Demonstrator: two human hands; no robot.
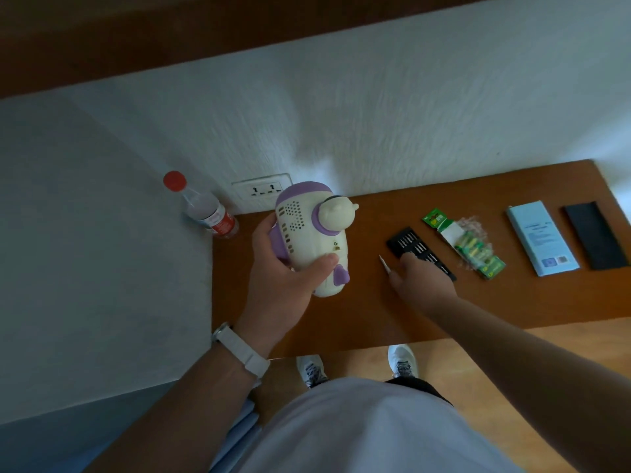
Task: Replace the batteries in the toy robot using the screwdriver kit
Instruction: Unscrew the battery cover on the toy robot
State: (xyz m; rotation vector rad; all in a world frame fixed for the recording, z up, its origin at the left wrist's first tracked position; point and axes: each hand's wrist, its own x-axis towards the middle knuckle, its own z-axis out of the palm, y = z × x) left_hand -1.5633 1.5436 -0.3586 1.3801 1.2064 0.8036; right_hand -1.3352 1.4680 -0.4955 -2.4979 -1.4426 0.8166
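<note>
1. The brown wooden table (375, 312) stood against a white textured wall, and the person stood at its near edge.
2. The toy robot (310, 233), cream with purple trim, was held up above the left part of the table. It was tilted, with its rounded purple-topped head toward the wall and its speaker holes facing up.
3. The left hand (283, 278) gripped the toy robot around its lower body, with the thumb curled over the front and the fingers wrapped behind. A white watch (242, 349) sat on that wrist.
4. The right hand (423, 278) reached out low over the table and covered the near end of the bit tray. Its thumb tip was touching or just beside a slim pale tool. Whether the fingers gripped anything could not be told.
5. A clear bottle (208, 209) with a red cap and a red label stood at the table's far left corner, near a wall socket (263, 189).
6. A pale blue box (541, 237) lay flat toward the right end of the table, with a black lid (596, 235) just beside it on the right.
7. The black bit tray (413, 245) of the screwdriver kit lay at an angle near the middle of the table, with rows of metal bits showing.
8. An opened green battery pack (474, 247) lay between the tray and the blue box.
9. The slim pale tool (384, 262) lay on the table, just left of the tray.
</note>
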